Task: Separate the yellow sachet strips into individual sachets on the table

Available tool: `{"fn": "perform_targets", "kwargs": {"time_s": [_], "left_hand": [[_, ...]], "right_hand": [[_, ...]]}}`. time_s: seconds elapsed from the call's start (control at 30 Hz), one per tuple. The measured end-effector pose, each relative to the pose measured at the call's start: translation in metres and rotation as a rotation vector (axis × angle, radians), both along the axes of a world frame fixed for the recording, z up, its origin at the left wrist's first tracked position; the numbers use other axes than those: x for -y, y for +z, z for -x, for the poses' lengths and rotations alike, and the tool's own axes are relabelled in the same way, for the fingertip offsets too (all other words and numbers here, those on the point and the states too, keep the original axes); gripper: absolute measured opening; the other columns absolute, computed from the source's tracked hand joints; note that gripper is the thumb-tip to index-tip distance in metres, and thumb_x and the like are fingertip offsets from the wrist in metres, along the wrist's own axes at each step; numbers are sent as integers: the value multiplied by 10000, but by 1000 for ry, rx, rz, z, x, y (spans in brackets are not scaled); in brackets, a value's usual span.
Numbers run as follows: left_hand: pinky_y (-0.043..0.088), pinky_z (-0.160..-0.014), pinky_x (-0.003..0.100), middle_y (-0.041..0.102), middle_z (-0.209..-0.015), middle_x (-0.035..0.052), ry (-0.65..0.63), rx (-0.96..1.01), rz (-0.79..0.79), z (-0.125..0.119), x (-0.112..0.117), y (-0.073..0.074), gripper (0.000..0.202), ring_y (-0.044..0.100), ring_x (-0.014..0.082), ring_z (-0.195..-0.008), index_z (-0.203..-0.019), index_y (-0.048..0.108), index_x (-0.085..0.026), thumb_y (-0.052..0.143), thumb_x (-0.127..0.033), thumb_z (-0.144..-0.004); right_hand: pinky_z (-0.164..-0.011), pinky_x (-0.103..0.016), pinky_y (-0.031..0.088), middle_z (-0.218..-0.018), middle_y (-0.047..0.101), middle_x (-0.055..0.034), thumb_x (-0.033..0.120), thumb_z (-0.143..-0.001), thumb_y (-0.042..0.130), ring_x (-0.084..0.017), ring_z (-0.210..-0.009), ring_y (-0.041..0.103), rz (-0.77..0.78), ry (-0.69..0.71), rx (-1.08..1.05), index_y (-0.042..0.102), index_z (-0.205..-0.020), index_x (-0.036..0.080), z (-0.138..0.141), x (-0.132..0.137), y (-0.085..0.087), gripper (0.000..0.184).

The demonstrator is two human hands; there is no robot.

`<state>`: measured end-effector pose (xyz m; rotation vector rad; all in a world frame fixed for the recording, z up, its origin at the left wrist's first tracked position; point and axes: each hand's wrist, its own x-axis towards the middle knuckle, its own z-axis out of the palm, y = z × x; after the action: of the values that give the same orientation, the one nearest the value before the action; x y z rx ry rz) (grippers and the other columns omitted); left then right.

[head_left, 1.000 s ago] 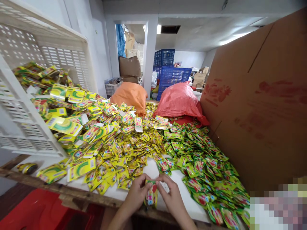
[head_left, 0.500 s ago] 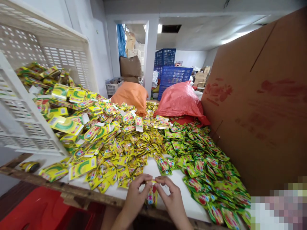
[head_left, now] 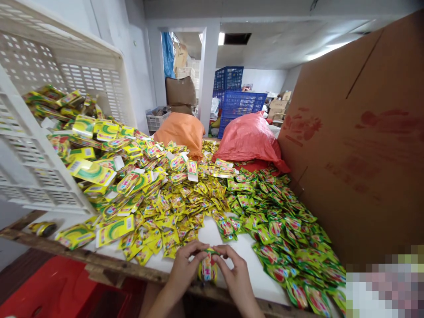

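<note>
A small yellow-and-green printed box (head_left: 207, 269) stands between my hands near the table's front edge. My left hand (head_left: 188, 265) pinches its upper left side between thumb and fingers. From the other side, my right hand (head_left: 232, 267) pinches the upper right. Green shows at the box's top between the fingertips; I cannot tell whether it is a flap or a sachet. Yellow sachets (head_left: 162, 225) lie in a heap to the left of my hands. Green sachets (head_left: 274, 229) are piled to the right. Flat yellow boxes (head_left: 115, 230) lie beyond the left hand.
A white plastic crate (head_left: 49, 176) on its side spills yellow boxes onto the table at left. A tall cardboard carton (head_left: 351, 145) walls off the right. An orange sack (head_left: 180, 130) and a red sack (head_left: 248, 137) lie at the back. A red stool (head_left: 49, 287) stands below left.
Both hands stay on the small box, with fingertips shifted slightly at its top. More green now shows there. The heaps have not moved.
</note>
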<state>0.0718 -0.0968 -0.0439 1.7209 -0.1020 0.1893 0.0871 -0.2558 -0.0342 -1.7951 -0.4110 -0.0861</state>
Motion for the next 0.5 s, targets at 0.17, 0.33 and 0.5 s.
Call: {"fn": "perform_targets", "kwargs": {"time_s": [0.17,0.33,0.5], "left_hand": [[450,-760,242,626,-867,44,-50,-73,109,3,6,-2,204,588,163,-831,-904,604,-158,600,-297,-755],[434,-770,230,604,-885,28,-54,-99,130,12,23,9,253,565,148,-838,-983,544,-169,591,-191,-735],[435,-827,257,605,-943,36,-144,-50,-36,23,24,36,464,556,165,-881,-1181,471,-219,614,-247,-740]], "right_hand": [[-740,-277,473,-841,660,-50,325,-828,531,-190,-805,600,-46,0,-43,628,-897,180,7,-2,-8,188],[-736,-293,486,-842,650,-61,348,-817,538,-200,-816,596,-63,-104,-4,627,-869,180,15,-4,-11,197],[-728,-352,509,-889,661,-81,372,-730,631,-246,-835,612,-53,-255,149,653,-851,222,30,35,-7,195]]}}
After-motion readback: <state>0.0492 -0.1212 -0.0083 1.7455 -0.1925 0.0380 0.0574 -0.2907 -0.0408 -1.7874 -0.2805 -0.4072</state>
